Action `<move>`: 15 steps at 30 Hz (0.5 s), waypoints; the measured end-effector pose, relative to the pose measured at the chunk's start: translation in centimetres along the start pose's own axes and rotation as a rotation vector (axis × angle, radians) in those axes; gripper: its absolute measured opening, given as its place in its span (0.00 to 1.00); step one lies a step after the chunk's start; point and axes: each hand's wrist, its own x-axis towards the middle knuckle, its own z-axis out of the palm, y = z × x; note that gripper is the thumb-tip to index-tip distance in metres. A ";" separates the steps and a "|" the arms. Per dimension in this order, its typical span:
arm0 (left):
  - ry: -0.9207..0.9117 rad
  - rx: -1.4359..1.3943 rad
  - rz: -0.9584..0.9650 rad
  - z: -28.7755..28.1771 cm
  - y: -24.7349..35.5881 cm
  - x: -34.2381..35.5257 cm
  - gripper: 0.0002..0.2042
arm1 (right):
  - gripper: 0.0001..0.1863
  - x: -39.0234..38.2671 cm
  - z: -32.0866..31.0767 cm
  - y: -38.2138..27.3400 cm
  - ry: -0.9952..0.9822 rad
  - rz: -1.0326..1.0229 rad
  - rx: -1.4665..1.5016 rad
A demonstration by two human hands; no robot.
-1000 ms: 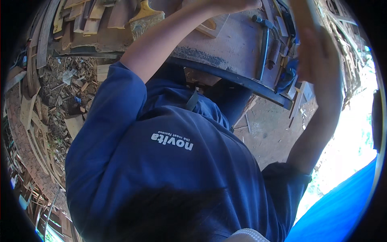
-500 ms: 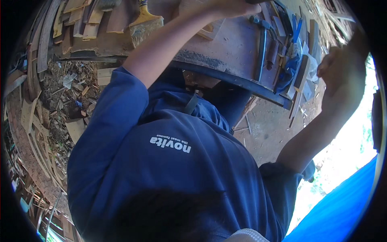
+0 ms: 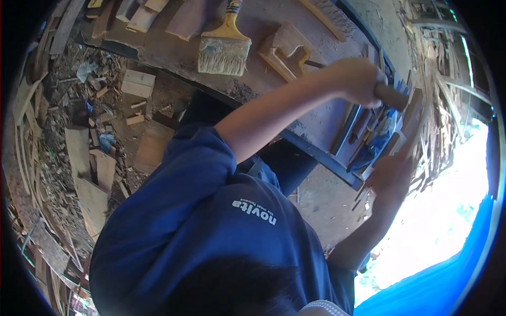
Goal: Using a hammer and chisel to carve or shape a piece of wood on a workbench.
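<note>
My left hand (image 3: 361, 84) is closed around the wooden handle (image 3: 391, 96) of a tool above the bench (image 3: 168, 58). A thin dark shaft shows on its left, near a carved wooden block (image 3: 279, 47) with a notched opening. A wide yellow-handled paintbrush (image 3: 224, 52) lies left of the block. My right hand (image 3: 387, 174) is smeared by motion beside the bench's right end, near wooden strips and a crumpled blue cloth (image 3: 377, 145); I cannot make out whether it holds anything.
Wood offcuts (image 3: 184, 18) line the bench's back left. Scrap wood and shavings (image 3: 92, 174) cover the ground at left. A metal bar (image 3: 345, 129) lies at the bench's right. Stacked slats (image 3: 437, 84) stand beyond it, and a blue sheet (image 3: 427, 279) is at lower right.
The view has swung, shifting the bench rightward. My left hand has moved right and down with the wooden-handled tool in it. My right hand has moved down and left from the far right.
</note>
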 end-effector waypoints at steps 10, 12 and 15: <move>-0.096 0.031 0.036 -0.8 0.0 -1.0 0.09 | 0.10 -2.3 -1.2 -0.9 0.315 -0.669 0.625; -0.095 0.001 0.047 -1.2 0.2 -0.8 0.09 | 0.12 -2.4 0.0 0.2 0.007 -0.287 0.136; -0.174 0.052 -0.014 -1.7 -0.7 -1.2 0.12 | 0.15 -1.9 -1.1 2.1 -0.027 -0.186 -0.350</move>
